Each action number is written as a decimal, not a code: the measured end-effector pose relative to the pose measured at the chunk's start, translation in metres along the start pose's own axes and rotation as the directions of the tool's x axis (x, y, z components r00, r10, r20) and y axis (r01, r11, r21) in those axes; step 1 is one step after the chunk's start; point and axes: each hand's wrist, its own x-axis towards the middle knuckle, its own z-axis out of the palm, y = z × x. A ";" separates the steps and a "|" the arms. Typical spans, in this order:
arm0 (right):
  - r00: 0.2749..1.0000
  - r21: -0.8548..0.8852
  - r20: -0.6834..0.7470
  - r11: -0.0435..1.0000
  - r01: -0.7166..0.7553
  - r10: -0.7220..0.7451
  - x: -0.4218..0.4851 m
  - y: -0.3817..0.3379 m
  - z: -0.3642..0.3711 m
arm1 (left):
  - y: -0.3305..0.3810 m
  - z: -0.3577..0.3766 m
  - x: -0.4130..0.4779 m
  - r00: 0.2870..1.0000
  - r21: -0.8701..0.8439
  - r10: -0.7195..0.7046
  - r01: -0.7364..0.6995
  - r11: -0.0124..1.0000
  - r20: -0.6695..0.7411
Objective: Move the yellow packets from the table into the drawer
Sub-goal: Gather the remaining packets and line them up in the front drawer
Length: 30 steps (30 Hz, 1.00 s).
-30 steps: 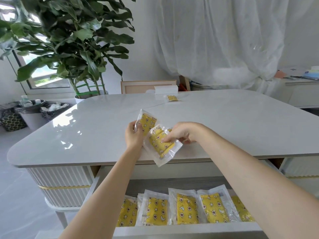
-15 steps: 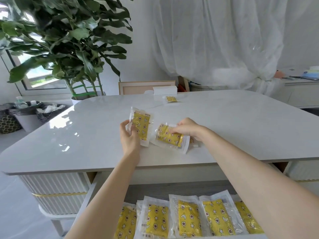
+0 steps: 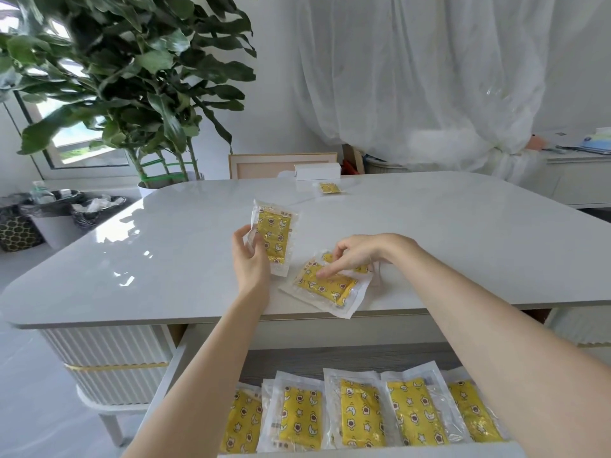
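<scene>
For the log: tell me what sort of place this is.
Probably a home dining room: glossy white rounded table, big leafy green potted plant, sheer white curtain.

The desk has a glossy pale top with rounded corners. Close to its front edge lie two overlapping yellow packets in clear wrappers, set at a slant, with one wrapper corner poking just past the edge. Well apart, near the far edge, a single yellow packet lies flat, just in front of a white box that stands on the top.
</scene>
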 end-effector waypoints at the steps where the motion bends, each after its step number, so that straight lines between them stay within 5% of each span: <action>1: 1.000 -0.022 0.022 1.000 -0.012 0.012 -0.005 0.000 -0.001 | 0.000 0.000 -0.001 1.000 0.002 0.001 -0.001 1.000 0.002; 6: 0.998 -0.154 0.011 0.987 -0.054 0.057 -0.006 0.002 0.002 | 0.001 0.000 -0.001 1.000 0.004 -0.002 0.002 1.000 0.007; 17: 0.991 0.280 0.007 0.951 -0.133 0.136 0.010 -0.005 0.008 | 0.002 0.000 -0.002 1.000 0.006 -0.003 0.003 1.000 0.009; 21: 0.985 0.586 -0.074 0.806 -0.085 0.158 0.012 -0.001 0.008 | 0.005 0.000 -0.005 1.000 -0.044 0.020 -0.020 0.999 -0.002; 26: 0.928 0.898 -0.328 0.363 0.249 0.176 0.016 0.003 0.003 | 0.008 -0.001 -0.007 1.000 -0.047 0.016 -0.017 0.999 -0.013; 30: 0.898 0.882 -0.415 0.306 0.359 0.145 0.016 -0.004 0.013 | 0.008 0.000 -0.006 0.999 -0.012 0.022 -0.022 1.000 0.032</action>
